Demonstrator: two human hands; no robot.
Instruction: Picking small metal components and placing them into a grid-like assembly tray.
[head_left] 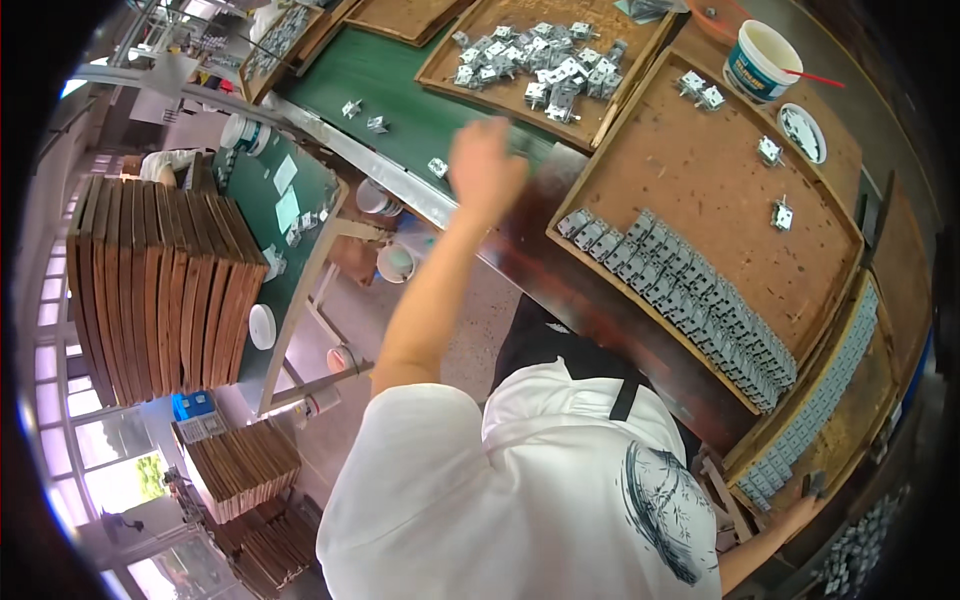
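Note:
My left hand [487,170] is over the green belt, its fingers blurred. Close beside it lies a small silvery boxy part [438,167] on the belt. At the lower right, my right hand [798,515] has its fingers round a small dark grey block [814,485]. That hand is at the near end of a wooden tray [850,430] lined with rows of grey parts [815,390]. Between my hands stands a larger wooden tray [680,160]. Tight rows of grey boxy parts [680,290] fill its near side, and several loose ones sit farther back.
Another tray [430,85] at the back holds a heap of silvery parts [545,65]. A white bucket [762,60] with a red stick and a white bowl [802,135] stand at the far right. Stacked wooden trays [165,290] rise at the left, near a green table [260,205].

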